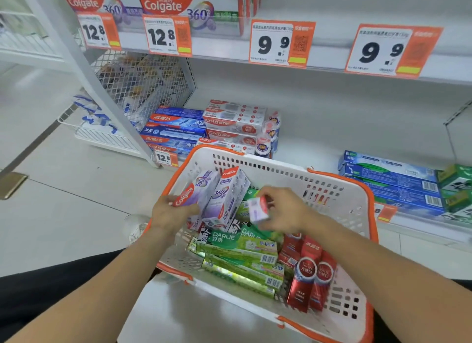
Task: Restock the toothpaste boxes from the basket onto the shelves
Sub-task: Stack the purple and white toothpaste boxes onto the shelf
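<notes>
Gripping Colgate 360 box (195, 192) w/ L hand (169, 212) | R hand (283, 210) pinching small box (258, 208) | inside basket (339, 189) rim

Both forearms are bare from the lower frame edge up to the wrists, with no sleeve, cuff, watch or band visible on either. The left hand (169, 211) and the right hand (282, 210) are bare too, ungloved, and no ring shows on the fingers that can be seen. Beneath the left forearm lies a dark, black garment (58, 289), plain and unmarked, its cut unclear.
</notes>
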A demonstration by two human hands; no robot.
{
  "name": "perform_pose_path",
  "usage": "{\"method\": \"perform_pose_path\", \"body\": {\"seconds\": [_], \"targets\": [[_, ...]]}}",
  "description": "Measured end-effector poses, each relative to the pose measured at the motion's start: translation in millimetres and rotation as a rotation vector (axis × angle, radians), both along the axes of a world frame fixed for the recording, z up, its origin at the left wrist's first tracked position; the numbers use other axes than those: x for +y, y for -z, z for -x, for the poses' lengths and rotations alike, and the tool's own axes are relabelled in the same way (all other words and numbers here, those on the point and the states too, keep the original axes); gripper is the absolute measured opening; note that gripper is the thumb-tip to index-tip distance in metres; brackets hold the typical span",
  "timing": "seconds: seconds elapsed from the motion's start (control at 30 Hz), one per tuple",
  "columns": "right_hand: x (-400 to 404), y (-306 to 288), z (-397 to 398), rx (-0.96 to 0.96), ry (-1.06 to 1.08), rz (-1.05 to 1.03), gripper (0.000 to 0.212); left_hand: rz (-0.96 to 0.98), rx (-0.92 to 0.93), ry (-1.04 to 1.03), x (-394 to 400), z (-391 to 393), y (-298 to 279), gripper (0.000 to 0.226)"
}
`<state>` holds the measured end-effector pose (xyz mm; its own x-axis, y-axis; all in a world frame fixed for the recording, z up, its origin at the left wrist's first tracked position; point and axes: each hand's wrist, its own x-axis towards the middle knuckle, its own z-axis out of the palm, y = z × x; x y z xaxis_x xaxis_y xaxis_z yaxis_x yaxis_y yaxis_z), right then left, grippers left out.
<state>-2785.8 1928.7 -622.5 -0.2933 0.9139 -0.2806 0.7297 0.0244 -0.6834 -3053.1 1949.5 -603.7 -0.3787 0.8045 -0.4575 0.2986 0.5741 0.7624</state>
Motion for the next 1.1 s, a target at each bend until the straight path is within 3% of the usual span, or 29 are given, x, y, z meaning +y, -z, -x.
{"method": "perform_pose_path", "body": {"seconds": [0.13,0.27,0.37,0.43,0.6,0.73,0.8,0.87,1.0,1.1], "targets": [[10.9,-28.4,-27.1,0.246,0.280,-0.054,0.052,-0.168,-0.114,0.074,11.5,2.2,-24.9,0.055],[17.8,-44.2,-38.1,0.345,0.348,-0.112,0.052,-0.123,-0.232,0.320,21.5,7.0,-56.5,0.060],[15.9,-49.6,-40.2,0.211,0.253,-0.085,0.045,-0.060,-0.386,0.309,26.3,7.2,-61.6,0.038],[11.7,-42.0,-36.0,0.061,0.143,-0.010,0.047,-0.012,-0.396,0.264,22.1,1.2,-57.9,0.028],[5.1,-29.2,-10.5,-0.033,-0.021,0.114,0.038,0.165,-0.281,0.290,-7.8,-6.3,-27.7,0.034],[9.5,-35.1,11.8,-0.105,-0.284,0.336,0.050,0.326,-0.282,0.295,-26.0,-2.2,-13.2,0.031],[12.0,-36.5,25.1,-0.160,-0.376,0.467,0.062,0.315,-0.260,0.312,-25.4,3.7,-18.0,0.030],[18.0,-30.7,38.8,-0.247,-0.430,0.493,0.055,0.243,-0.245,0.305,-17.7,13.3,-25.4,0.029],[48.6,-8.4,58.7,-0.236,-0.208,0.205,0.019,0.101,-0.264,0.270,-8.4,35.2,-40.2,0.029],[76.8,0.9,67.8,-0.228,-0.050,-0.039,0.015,0.122,-0.302,0.281,-13.1,52.9,-38.1,0.037]]}}
